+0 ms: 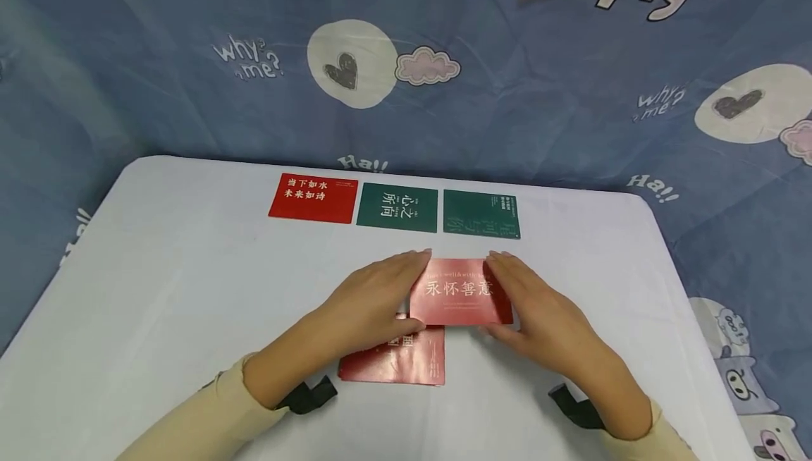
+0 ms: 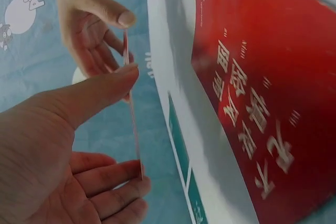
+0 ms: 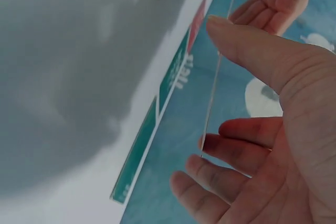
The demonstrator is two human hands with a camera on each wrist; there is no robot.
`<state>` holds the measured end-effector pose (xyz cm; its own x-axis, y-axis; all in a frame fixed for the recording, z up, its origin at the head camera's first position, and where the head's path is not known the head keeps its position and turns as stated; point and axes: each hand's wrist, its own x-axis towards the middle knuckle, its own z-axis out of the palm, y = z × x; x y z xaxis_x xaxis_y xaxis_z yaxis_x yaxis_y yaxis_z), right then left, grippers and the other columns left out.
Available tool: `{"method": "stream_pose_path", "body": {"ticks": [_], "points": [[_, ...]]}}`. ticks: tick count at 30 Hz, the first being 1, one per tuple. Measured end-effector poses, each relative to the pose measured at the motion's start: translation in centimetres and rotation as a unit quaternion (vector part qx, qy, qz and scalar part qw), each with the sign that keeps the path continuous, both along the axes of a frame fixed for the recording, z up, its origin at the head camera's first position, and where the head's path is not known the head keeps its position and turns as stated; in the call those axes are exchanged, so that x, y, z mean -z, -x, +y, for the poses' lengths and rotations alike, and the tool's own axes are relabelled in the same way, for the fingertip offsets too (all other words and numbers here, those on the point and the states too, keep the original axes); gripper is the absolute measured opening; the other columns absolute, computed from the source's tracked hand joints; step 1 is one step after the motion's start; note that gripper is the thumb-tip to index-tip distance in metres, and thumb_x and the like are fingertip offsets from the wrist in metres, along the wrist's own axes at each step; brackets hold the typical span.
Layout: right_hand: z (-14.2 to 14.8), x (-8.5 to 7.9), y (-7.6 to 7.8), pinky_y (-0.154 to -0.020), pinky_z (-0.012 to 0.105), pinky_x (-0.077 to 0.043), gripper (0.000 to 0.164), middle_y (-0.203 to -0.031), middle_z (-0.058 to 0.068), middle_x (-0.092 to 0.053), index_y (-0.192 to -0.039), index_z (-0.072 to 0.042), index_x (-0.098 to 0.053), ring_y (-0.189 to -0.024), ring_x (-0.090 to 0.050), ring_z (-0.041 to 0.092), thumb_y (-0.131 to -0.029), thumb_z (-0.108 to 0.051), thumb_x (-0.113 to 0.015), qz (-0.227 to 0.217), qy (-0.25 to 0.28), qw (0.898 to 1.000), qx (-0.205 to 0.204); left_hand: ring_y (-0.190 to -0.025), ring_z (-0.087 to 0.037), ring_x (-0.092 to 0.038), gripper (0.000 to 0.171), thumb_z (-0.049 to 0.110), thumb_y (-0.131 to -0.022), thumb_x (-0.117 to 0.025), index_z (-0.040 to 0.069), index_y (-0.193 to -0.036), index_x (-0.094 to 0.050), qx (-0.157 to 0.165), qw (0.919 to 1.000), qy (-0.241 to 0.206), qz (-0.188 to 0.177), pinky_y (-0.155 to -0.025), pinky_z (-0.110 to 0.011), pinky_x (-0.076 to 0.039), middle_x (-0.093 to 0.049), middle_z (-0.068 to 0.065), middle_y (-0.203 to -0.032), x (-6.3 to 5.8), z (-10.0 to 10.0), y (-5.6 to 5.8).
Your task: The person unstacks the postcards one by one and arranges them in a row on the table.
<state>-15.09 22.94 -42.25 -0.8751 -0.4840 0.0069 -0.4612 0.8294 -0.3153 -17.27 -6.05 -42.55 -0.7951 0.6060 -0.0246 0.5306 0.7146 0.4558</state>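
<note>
A red card [image 1: 459,295] with white characters is held above the table, between both hands. My left hand [image 1: 373,299] grips it at its left end, the thumb on the near edge and the fingers at the far edge. At the opposite end my right hand [image 1: 547,313] holds the card the same way. In both wrist views the card [image 2: 135,124] shows almost edge-on as a thin line. Just below and partly under it lies a pile of red cards [image 1: 406,366], overlapped by the left thumb in the head view.
Along the back of the white table [image 1: 190,271], a red card [image 1: 314,198], a green card [image 1: 397,208] and another green card [image 1: 482,214] lie in a row. Behind them hangs a blue printed cloth [image 1: 495,108]. Dark straps [image 1: 311,396] show beneath the wrists.
</note>
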Motion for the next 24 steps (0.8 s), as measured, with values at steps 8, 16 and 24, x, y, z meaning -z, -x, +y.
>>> {"method": "stream_pose_path", "body": {"ticks": [8, 16, 24], "points": [[1.8, 0.6, 2.2, -0.108, 0.056, -0.048, 0.100, -0.163, 0.020, -0.040, -0.159, 0.000, -0.039, -0.149, -0.040, 0.039, -0.080, -0.025, -0.093, -0.034, 0.006, 0.999, 0.023, -0.150, -0.030, -0.039, 0.106, 0.033, -0.085, -0.089, 0.006, -0.166, -0.026, 0.012, 0.9998, 0.000, -0.014, -0.122, -0.047, -0.033, -0.042, -0.013, -0.163, 1.3, 2.8, 2.5], [3.0, 1.9, 3.7, -0.109, 0.058, -0.047, 0.099, -0.163, 0.020, -0.039, -0.160, 0.001, -0.037, -0.149, -0.038, 0.041, -0.082, -0.027, -0.091, -0.061, 0.019, 0.997, 0.038, -0.148, -0.031, -0.043, 0.105, 0.033, -0.084, -0.089, 0.004, -0.165, -0.028, 0.028, 0.9989, 0.031, -0.021, -0.119, -0.050, -0.038, -0.046, -0.015, -0.160, 1.6, 4.5, 4.6], [3.7, 2.9, 4.5, -0.108, 0.058, -0.048, 0.098, -0.162, 0.022, -0.040, -0.159, 0.001, -0.037, -0.147, -0.041, 0.042, -0.081, -0.025, -0.092, -0.069, 0.024, 0.996, 0.046, -0.149, -0.032, -0.040, 0.099, 0.030, -0.088, -0.084, 0.005, -0.165, -0.027, 0.036, 0.9974, 0.060, -0.014, -0.118, -0.051, -0.039, -0.043, -0.014, -0.162, 2.4, 5.9, 5.6]]}}
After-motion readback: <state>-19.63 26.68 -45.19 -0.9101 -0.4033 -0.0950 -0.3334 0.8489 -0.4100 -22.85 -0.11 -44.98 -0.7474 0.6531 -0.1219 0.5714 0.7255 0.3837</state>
